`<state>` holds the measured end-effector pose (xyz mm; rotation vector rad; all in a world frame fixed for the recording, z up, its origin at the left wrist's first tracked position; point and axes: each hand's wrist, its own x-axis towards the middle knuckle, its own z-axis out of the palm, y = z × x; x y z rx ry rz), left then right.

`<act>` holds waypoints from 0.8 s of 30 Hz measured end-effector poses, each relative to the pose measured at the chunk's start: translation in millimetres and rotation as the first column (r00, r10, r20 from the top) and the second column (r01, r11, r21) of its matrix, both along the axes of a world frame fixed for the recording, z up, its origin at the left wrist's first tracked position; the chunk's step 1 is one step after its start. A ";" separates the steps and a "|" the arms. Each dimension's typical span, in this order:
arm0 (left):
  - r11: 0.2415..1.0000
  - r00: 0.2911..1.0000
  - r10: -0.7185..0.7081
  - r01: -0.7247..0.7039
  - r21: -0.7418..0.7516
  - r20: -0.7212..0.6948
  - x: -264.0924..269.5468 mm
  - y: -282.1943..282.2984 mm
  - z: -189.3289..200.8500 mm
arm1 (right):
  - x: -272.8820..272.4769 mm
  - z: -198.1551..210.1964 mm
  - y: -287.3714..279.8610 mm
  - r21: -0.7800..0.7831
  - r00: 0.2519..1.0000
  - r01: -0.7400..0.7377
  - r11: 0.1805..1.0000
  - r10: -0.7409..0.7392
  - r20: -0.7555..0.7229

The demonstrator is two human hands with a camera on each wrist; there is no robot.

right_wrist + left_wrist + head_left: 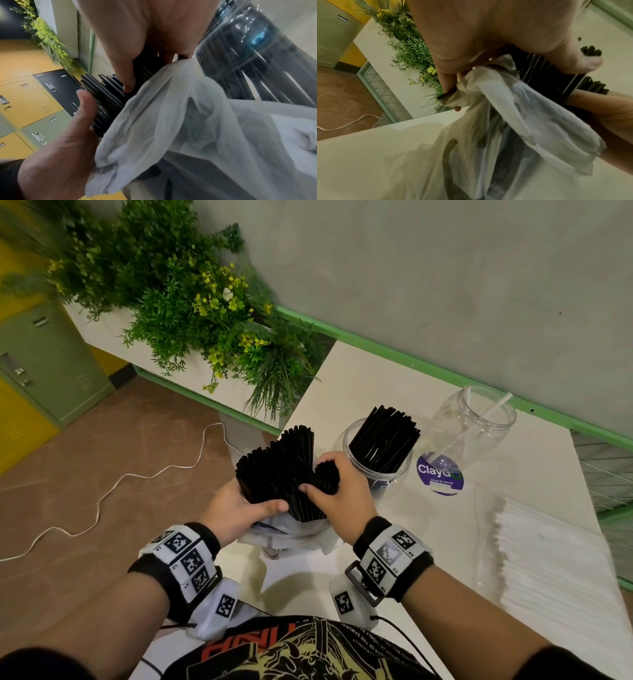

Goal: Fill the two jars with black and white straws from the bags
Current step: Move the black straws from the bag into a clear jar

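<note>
A bundle of black straws (281,467) sticks up out of a thin white plastic bag (291,537) at the table's left edge. My left hand (239,508) grips the bag's mouth and the straws from the left, thumb across them. My right hand (337,494) pinches a smaller bunch of the black straws (106,89) on the right side. Just behind it stands a clear jar (376,453) part filled with black straws. Farther right, a second clear jar (474,422) holds one white straw. The bag (513,115) hangs crumpled below my fingers.
A clear bag of white straws (548,559) lies on the white table (359,378) at the right. A purple round sticker (440,472) sits between the jars. Plants (191,313) stand at the back left. A white cable (137,474) trails across the floor.
</note>
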<state>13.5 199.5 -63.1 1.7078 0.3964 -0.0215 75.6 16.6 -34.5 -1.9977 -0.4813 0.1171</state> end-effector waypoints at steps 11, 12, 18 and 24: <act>0.988 1.000 0.024 -0.020 0.156 -0.019 6.8 2.1 -10.2 | 7.7 18.6 -10.5 0.140 1.000 -0.013 0.990 0.012 0.008; 0.988 1.000 0.017 -0.013 0.156 -0.021 6.5 2.5 -9.7 | 9.6 25.4 -13.9 0.168 1.000 -0.007 0.986 0.007 0.000; 0.988 1.000 0.012 -0.010 0.155 -0.011 6.0 0.3 -5.9 | 16.2 45.9 -23.7 0.216 1.000 -0.014 0.976 0.011 0.015; 0.990 0.999 0.025 -0.021 0.142 -0.026 9.8 -1.3 -11.2 | 10.6 19.6 -17.4 0.082 0.985 -0.002 0.997 -0.012 0.171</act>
